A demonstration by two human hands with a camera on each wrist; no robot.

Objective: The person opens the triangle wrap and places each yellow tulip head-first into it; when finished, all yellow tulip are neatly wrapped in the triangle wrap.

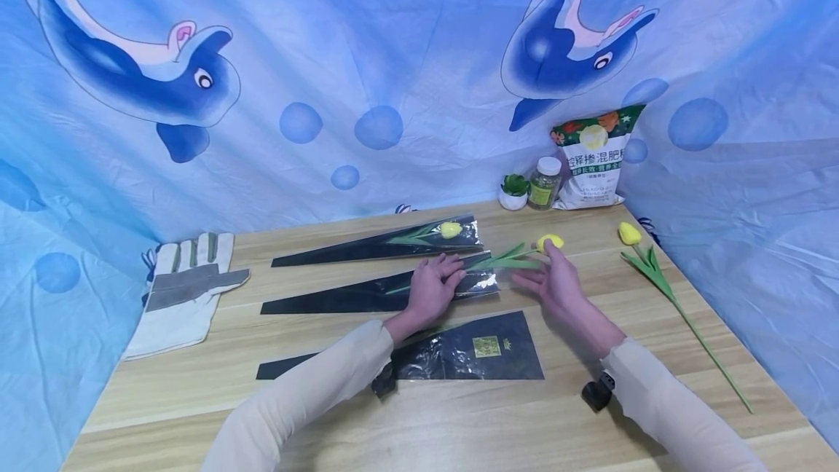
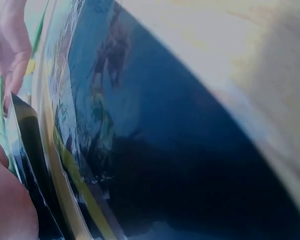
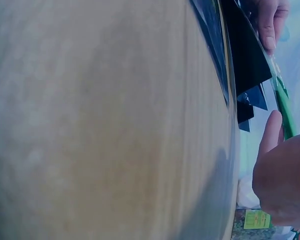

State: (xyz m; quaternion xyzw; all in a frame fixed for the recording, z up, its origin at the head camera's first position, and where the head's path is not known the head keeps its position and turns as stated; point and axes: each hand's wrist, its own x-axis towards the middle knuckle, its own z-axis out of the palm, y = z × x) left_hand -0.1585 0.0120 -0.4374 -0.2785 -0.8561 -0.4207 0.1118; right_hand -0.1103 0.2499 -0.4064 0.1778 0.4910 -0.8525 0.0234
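My right hand (image 1: 558, 284) holds a yellow tulip (image 1: 549, 242) just below its bloom. Its green leaves and stem run leftward into the mouth of the middle black-and-clear flower sleeve (image 1: 341, 299). At that sleeve's wide end, my left hand (image 1: 434, 288) grips the film near the opening. The sleeve's black edge (image 3: 247, 50) stands raised in the right wrist view, with the left fingers (image 3: 266, 25) at it. Behind lies another sleeve (image 1: 347, 248) with a yellow tulip (image 1: 450, 230) inside. A third sleeve (image 1: 518, 348), bearing a gold label, lies in front, partly under the left forearm.
Another yellow tulip (image 1: 675, 299) lies at the right of the wooden table (image 1: 459, 428). White-and-grey work gloves (image 1: 177, 304) rest at the left. Along the back stand a small potted succulent (image 1: 514, 199), a white-capped jar (image 1: 544, 191) and a fertilizer bag (image 1: 593, 173).
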